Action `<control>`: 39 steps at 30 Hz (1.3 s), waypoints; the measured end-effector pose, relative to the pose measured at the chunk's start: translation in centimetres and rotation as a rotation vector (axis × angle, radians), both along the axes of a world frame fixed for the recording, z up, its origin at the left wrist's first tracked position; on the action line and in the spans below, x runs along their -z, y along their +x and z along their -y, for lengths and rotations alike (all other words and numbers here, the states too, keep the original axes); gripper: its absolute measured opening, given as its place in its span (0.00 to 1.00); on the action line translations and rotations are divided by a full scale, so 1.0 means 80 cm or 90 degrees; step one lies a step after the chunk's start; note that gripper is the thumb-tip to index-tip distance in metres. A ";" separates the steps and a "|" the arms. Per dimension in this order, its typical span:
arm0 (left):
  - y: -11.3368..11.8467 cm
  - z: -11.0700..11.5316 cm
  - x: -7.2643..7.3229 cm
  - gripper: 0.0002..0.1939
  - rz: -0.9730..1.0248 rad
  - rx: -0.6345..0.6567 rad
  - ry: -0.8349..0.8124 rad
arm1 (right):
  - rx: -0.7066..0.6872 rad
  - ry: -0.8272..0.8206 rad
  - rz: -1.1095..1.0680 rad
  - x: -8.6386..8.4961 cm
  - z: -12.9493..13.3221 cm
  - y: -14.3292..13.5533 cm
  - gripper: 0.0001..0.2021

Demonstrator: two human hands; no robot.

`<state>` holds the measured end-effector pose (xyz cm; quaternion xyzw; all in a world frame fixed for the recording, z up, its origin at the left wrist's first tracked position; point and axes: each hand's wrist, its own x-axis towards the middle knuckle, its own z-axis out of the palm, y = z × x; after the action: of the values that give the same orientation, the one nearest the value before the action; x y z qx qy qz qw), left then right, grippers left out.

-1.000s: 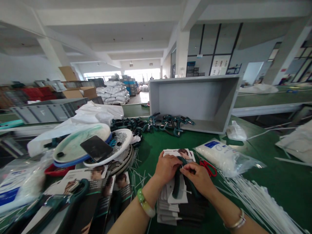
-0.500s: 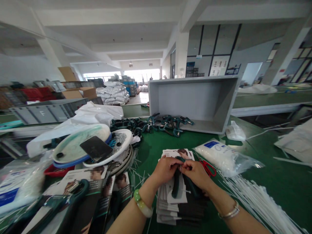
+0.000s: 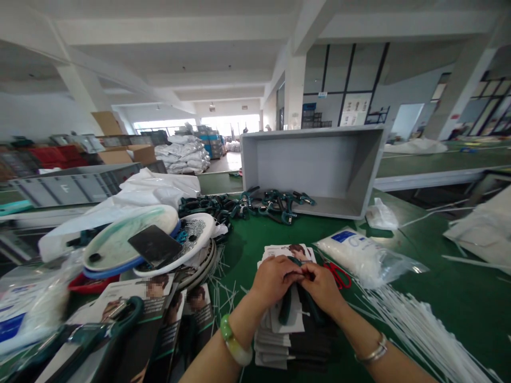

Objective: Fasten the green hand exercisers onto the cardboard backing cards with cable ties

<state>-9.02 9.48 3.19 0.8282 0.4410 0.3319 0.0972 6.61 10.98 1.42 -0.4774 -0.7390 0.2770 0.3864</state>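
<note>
Dark green pliers (image 3: 286,308) lie on top of a stack of printed cards (image 3: 273,348), handles toward me. My left hand (image 3: 275,279) is closed at the head of the pliers, thumb and fingers pinched together. From the right, my right hand (image 3: 321,284) meets it there, fingertips also pinched. The fingers cover the pliers' head, and anything small between the fingertips is hidden. Red-handled scissors (image 3: 339,275) lie just right of the stack, beside my right hand.
A grey crate (image 3: 311,165) lies on its side behind a pile of pliers (image 3: 287,210). White zip ties (image 3: 423,330) and a bag (image 3: 359,255) are at right. Round trays with a phone (image 3: 155,246) and carded pliers (image 3: 90,332) sit at left.
My left hand has rolled over the pliers' head, covering more of it, and both hands' fingertips are closer together. The whole view has shifted slightly.
</note>
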 end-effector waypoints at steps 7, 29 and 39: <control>-0.011 -0.009 0.004 0.10 0.031 0.083 -0.028 | -0.022 -0.007 -0.018 0.002 0.000 0.000 0.07; 0.004 0.035 0.008 0.07 0.093 -0.151 -0.024 | -0.072 0.128 0.184 -0.005 -0.018 -0.005 0.09; 0.015 0.045 0.017 0.09 0.061 -0.339 -0.151 | -0.153 0.301 0.289 -0.008 0.030 0.012 0.11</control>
<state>-7.85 5.88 1.84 0.6499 0.6731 0.3306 0.1234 7.57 8.55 2.05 -0.3339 -0.9007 0.0279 0.2767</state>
